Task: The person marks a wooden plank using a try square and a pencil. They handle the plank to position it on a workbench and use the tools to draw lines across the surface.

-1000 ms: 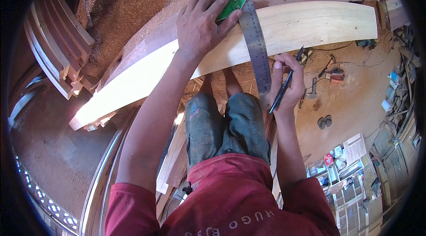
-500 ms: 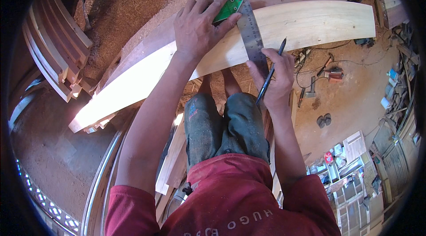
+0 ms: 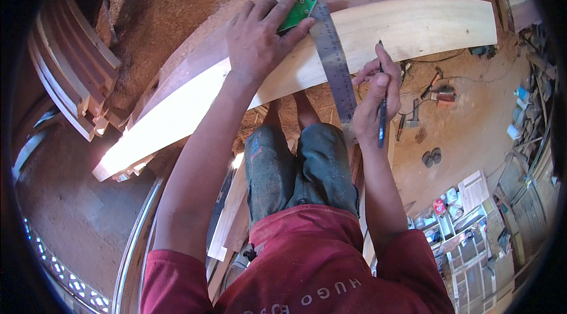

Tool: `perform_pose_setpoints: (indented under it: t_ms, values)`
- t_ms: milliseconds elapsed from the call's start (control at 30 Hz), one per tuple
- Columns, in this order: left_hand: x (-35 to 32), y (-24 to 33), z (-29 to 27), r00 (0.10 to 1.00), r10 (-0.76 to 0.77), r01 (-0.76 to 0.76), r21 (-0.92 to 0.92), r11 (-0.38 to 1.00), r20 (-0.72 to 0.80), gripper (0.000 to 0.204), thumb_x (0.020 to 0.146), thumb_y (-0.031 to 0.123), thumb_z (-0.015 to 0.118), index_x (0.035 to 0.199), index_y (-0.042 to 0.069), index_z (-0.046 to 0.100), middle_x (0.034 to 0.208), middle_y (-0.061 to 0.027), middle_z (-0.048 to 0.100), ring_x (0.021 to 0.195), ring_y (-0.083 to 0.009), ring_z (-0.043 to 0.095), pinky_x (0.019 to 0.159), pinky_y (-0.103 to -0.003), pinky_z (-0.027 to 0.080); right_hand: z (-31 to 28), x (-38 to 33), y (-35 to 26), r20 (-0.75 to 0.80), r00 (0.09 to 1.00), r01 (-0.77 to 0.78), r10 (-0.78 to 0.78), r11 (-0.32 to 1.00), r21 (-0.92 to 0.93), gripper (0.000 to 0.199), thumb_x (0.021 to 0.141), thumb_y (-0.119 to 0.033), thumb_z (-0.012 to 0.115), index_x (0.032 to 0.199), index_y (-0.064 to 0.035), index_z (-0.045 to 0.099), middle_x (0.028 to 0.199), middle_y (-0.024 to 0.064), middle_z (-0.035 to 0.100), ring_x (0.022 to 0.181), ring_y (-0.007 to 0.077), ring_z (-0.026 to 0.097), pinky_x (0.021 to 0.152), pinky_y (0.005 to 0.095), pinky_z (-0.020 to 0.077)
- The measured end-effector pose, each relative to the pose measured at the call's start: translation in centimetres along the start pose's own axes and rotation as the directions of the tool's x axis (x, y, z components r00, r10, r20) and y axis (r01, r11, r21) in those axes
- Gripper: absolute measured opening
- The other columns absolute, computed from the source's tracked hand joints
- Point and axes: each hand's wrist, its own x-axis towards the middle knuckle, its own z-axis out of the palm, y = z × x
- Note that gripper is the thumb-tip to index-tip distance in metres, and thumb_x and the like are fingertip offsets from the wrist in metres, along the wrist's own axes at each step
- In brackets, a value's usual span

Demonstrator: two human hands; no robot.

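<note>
My left hand (image 3: 255, 39) grips the green stock (image 3: 299, 13) of a try square (image 3: 325, 32), blade (image 3: 335, 66) across the curved board (image 3: 419, 28); my right hand (image 3: 373, 98) holds a black pencil (image 3: 383, 122). Uneven pressure (the blade's end (image 3: 347, 125) overhangs) could skew the square.

Pair of dark sandals (image 3: 436, 156) on brown floor (image 3: 466, 125); curved boards (image 3: 75, 60) stacked left.

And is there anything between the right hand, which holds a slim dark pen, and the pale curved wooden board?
Nothing visible stands between the right hand and the pale curved wooden board; the slim dark pen overlaps it in view, contact unclear. The green-handled metal square crosses the board to the hand's left.
</note>
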Motion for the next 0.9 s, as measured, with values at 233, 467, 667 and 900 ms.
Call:
perform_pose_setpoints:
  t_ms: [233,467,667,900]
  values:
    - [0.1,0.1,0.0,0.999,-0.013,0.013,0.004,1.0,0.03,0.045,0.083,0.044,0.083,0.116,0.015,0.076,0.099,-0.0073,0.074,0.092,-0.0267,0.07,0.077,-0.039,0.058,2.2,2.4,-1.0,0.006,0.97,-0.236,0.244,0.927,0.291,0.025,0.104,-0.013,0.062,0.118,0.0076,0.065,0.109,0.0132,0.068,0.091,0.0176,0.072,0.081,0.0261,0.0593]
    - [0.1,0.0,0.3,0.998,-0.01,0.013,-0.052,0.999,0.058,0.046,0.09,0.048,0.074,0.12,0.014,0.069,0.098,-0.0063,0.068,0.093,-0.0268,0.067,0.079,-0.042,0.054,3.1,3.5,-1.1,0.007,0.916,-0.377,0.4,0.858,0.347,0.017,0.098,-0.006,0.07,0.112,0.0044,0.068,0.098,0.0089,0.073,0.084,0.0101,0.069,0.073,0.0227,0.0558]
    - [-0.1,-0.3,0.3,0.99,-0.029,0.036,-0.053,0.998,0.141,0.05,0.093,0.047,0.07,0.124,0.008,0.061,0.105,-0.0124,0.064,0.098,-0.0316,0.063,0.085,-0.046,0.046,3.0,3.3,-1.8,-0.058,0.951,-0.278,0.304,0.922,0.268,0.024,0.101,-0.017,0.07,0.115,0.0024,0.069,0.096,0.0073,0.073,0.083,0.011,0.069,0.074,0.0222,0.0544]
    - [-0.8,-1.3,0.0,0.995,0.058,-0.038,-0.231,0.972,0.081,0.048,0.096,0.039,0.065,0.123,0.003,0.05,0.11,-0.017,0.056,0.095,-0.0353,0.055,0.086,-0.046,0.04,1.5,3.2,-2.8,0.158,0.959,-0.247,0.234,0.966,0.071,0.02,0.096,-0.015,0.074,0.11,-0.0007,0.072,0.091,0.0081,0.075,0.081,0.0118,0.07,0.07,0.03,0.0557]
